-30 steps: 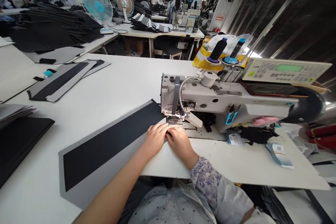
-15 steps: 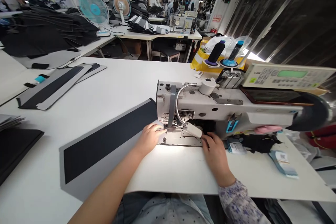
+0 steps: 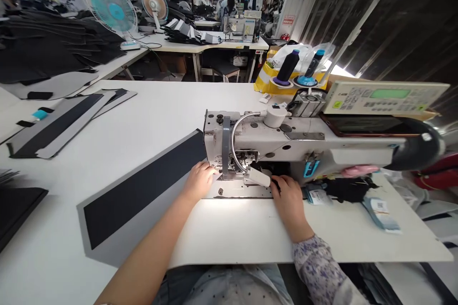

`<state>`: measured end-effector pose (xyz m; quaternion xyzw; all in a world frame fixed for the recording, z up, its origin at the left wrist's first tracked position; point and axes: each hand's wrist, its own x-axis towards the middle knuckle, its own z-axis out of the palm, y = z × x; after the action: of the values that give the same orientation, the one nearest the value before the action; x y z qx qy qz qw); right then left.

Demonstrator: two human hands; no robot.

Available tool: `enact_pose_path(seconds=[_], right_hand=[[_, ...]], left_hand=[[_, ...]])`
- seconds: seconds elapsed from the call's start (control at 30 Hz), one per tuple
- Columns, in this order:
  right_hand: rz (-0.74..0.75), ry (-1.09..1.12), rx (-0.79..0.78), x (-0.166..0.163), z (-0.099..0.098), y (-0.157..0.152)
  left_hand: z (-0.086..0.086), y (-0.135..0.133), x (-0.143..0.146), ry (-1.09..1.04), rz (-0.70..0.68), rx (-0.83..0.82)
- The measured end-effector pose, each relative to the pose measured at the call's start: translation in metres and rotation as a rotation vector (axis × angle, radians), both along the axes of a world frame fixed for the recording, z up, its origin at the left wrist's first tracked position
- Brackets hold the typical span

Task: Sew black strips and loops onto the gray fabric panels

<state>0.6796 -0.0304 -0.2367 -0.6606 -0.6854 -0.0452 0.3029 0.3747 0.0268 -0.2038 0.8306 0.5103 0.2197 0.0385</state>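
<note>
A long fabric panel (image 3: 143, 189), black with a grey border, lies slantwise on the table with its far end at the head of the sewing machine (image 3: 265, 136). My left hand (image 3: 199, 182) is at the panel's near edge, left of the presser foot, thumb and fingers closed on the border. Right of the needle area, my right hand (image 3: 289, 202) has its fingers curled in beside the white lamp head (image 3: 258, 177). Black material shows in the dark gap under the machine arm; what the right fingertips hold is hidden.
Two thread cones (image 3: 288, 67) stand behind the machine, near a control panel (image 3: 388, 97). Blue snips (image 3: 311, 167) hang on the machine's front. Labels (image 3: 381, 214) and black scraps lie to the right. Cut panels (image 3: 59, 126) lie at left; fans (image 3: 112, 7) stand behind.
The whole view has shifted slightly, so the machine and table sit further left. Both hands keep nearly the same places beside the machine; the panel has barely moved.
</note>
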Motion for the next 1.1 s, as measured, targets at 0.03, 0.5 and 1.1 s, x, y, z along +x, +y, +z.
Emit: enact_pose_path(seconds=[0.03,0.5,1.1], right_hand=[[-0.003,-0.012,-0.016,0.0,-0.001,0.002],[0.051,0.211,0.209,0.003,0.004,0.001],[0.028,0.414,0.218,0.002,-0.002,0.0]], left_hand=[[0.0,0.0,0.0,0.002,0.002,0.004],[0.008,-0.033,-0.002,0.271,0.269,0.092],[0.012,-0.052,0.002,0.304,0.254,0.018]])
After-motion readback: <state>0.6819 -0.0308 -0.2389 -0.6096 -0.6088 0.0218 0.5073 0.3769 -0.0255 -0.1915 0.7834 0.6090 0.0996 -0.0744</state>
